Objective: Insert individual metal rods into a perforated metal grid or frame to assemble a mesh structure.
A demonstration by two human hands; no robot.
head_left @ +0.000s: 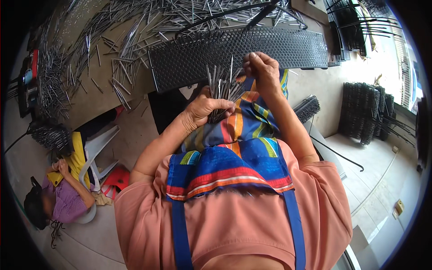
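Bundle: left hand is clenching metal pins upright (tips fanned for picking).
Single: right hand is pinching one pin at 12 o'clock, over perforated black panel.

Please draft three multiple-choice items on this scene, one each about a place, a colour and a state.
1. Where does the perforated black panel lie?
A. On the worktable, beyond the hands
B. On the floor
C. On the white chair

2. What colour are the apron's straps?
A. Red
B. Blue
C. Green

3. What is the left hand doing?
A. Resting open
B. Gripping a bundle of thin metal rods
C. Holding a hammer

Answers: 1 A, the panel lies across the table past both hands. 2 B, both straps are blue. 3 B, its fingers close round the bundle of thin metal rods, while the right hand pinches near the panel's edge.
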